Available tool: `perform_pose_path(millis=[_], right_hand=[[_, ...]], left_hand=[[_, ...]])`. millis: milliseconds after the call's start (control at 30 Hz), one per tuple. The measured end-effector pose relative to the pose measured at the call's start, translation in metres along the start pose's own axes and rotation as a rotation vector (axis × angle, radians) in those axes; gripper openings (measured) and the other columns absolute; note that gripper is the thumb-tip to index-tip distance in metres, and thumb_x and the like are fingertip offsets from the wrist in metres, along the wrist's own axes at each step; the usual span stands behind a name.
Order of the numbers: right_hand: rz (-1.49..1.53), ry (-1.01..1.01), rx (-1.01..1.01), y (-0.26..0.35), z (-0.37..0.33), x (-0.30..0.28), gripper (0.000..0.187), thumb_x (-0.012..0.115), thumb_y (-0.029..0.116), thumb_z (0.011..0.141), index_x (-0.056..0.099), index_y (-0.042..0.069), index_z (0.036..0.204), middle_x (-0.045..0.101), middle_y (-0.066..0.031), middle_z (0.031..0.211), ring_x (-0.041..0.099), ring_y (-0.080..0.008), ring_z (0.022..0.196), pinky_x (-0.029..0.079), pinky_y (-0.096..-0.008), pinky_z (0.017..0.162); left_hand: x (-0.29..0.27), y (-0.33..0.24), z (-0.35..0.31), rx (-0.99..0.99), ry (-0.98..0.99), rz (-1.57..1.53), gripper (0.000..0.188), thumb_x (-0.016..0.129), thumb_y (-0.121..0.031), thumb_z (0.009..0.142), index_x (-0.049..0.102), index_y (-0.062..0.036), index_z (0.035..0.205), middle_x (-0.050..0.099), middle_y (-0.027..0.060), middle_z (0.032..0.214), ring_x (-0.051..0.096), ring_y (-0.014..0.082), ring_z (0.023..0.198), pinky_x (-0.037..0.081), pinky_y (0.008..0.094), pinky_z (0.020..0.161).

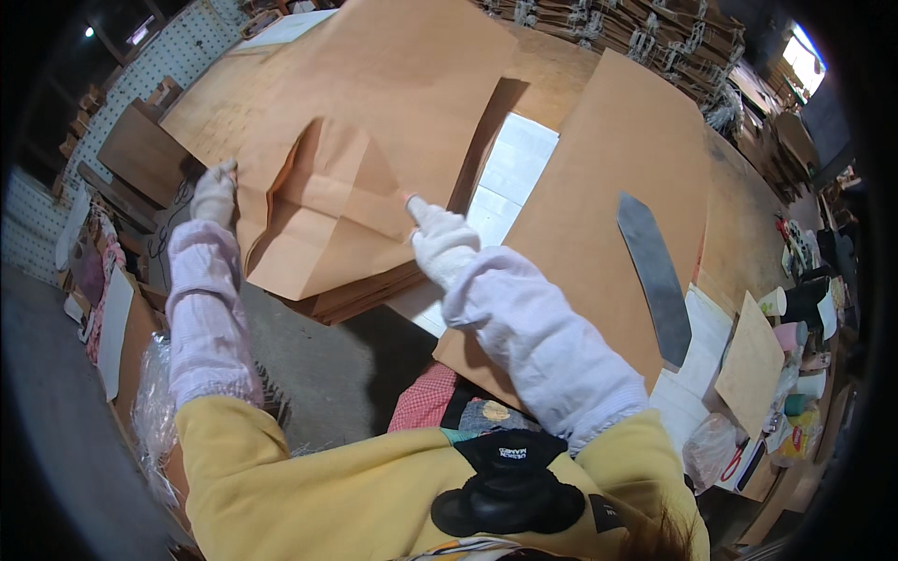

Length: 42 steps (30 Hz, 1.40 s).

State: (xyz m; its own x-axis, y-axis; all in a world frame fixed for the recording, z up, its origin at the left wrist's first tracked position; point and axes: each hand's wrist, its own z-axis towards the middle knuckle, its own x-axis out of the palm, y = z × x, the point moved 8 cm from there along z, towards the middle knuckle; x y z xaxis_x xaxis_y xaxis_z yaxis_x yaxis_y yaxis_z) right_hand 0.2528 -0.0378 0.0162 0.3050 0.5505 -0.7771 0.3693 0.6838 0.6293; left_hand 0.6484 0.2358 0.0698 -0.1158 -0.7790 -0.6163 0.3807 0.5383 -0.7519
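A brown paper bag (320,201) lies on a stack of brown paper, its folded end opened out into a creased, pocket-like shape. My left hand (215,194), in a white glove, is closed at the left edge of the bag's paper. On the right side of the folded end, my white-gloved right hand (443,241) rests with its forefinger stretched along the paper. The bare tip of that finger touches the surface. Layered paper edges (360,297) show below the bag, over the table's near edge.
A large brown sheet (571,224) lies to the right with a dark grey pointed strip (655,276) on it. White papers (513,164) show between the sheets. Tied bundles (636,33) are stacked at the back. Tools and cups (774,301) crowd the far right; clear plastic (154,402) hangs at left.
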Motion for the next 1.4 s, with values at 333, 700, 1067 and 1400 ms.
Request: perform_pose_path(millis=[333,700,1067,1400], right_hand=[[-0.092,-0.002,-0.274,-0.028,-0.079,-0.004,0.040,0.075,0.020,0.083,0.069,0.002,0.119,0.066,-0.0163,0.133,0.066,-0.0341,0.118,0.054,-0.0438,0.100],[-0.518,-0.501,0.412,-0.230,-0.339,-0.137,0.058,0.083,0.021,0.080,0.064,-0.003,0.130,0.065,-0.0213,0.132,0.062,-0.0370,0.123,0.047,-0.0449,0.111],[0.635,-0.577,0.933,-0.341,-0.405,-0.117,0.018,0.071,0.017,0.097,0.073,0.000,0.100,0.068,-0.0046,0.079,0.062,-0.0136,0.074,0.051,-0.0308,0.070],[-0.396,-0.554,0.209,-0.255,-0.379,-0.133,0.027,0.077,0.011,0.085,0.072,0.002,0.110,0.074,-0.0158,0.099,0.072,-0.0293,0.092,0.057,-0.0367,0.083]], left_hand=[[0.037,0.031,-0.074,-0.098,0.065,0.493,0.050,0.066,-0.027,0.091,0.066,-0.0137,0.140,0.069,0.0204,0.130,0.068,0.0357,0.118,0.053,0.0424,0.098],[0.199,-0.266,-0.307,0.934,0.713,0.060,0.049,0.068,-0.001,0.087,0.064,-0.0024,0.136,0.062,0.0177,0.144,0.054,0.0354,0.140,0.042,0.0444,0.119],[0.321,-0.244,-0.372,0.968,0.783,0.235,0.063,0.075,-0.011,0.077,0.063,-0.0070,0.138,0.062,0.0190,0.137,0.055,0.0423,0.133,0.046,0.0502,0.112],[0.302,-0.243,-0.360,0.922,0.969,0.273,0.059,0.066,0.006,0.074,0.070,-0.0089,0.131,0.061,0.0173,0.142,0.055,0.0405,0.136,0.046,0.0474,0.114]])
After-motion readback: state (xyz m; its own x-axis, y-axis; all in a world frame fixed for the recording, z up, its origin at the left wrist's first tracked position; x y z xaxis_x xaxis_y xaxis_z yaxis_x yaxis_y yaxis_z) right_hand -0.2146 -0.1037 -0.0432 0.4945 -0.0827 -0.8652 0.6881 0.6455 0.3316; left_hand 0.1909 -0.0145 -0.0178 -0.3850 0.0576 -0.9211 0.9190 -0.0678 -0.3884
